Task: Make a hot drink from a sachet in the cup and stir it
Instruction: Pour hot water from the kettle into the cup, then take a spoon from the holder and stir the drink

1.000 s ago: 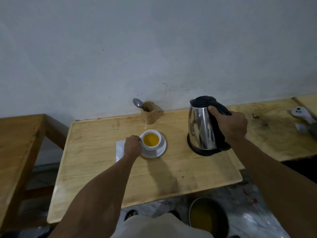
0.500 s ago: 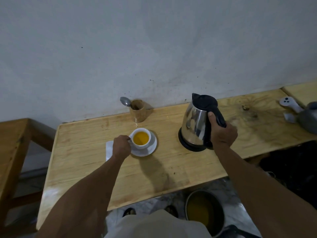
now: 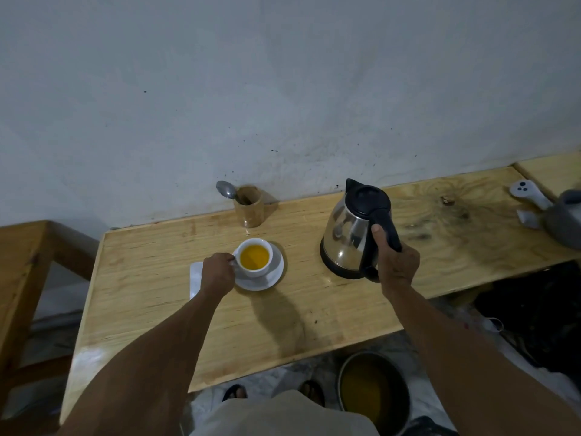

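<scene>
A white cup (image 3: 254, 270) holding yellow-orange liquid stands on a white saucer (image 3: 273, 277) in the middle of the wooden table (image 3: 151, 297). My left hand (image 3: 217, 274) pinches the cup's handle from the left. A steel kettle (image 3: 345, 237) with a black lid and handle stands on its black base to the right of the cup. My right hand (image 3: 396, 262) is wrapped around the kettle's handle. A spoon (image 3: 226, 189) sticks out of a small wooden holder (image 3: 250, 210) by the wall. A white sachet (image 3: 195, 278) lies partly under my left hand.
A white controller (image 3: 525, 193) and a grey object (image 3: 566, 222) lie at the table's far right. A wooden bench (image 3: 22, 265) stands to the left. On the floor below the table's front edge sits a dark pot (image 3: 374, 391) with yellowish liquid, next to my feet.
The kettle now stands upright on the table with my right hand lower on its handle. My left hand has stayed on the cup's handle. The view has shifted.
</scene>
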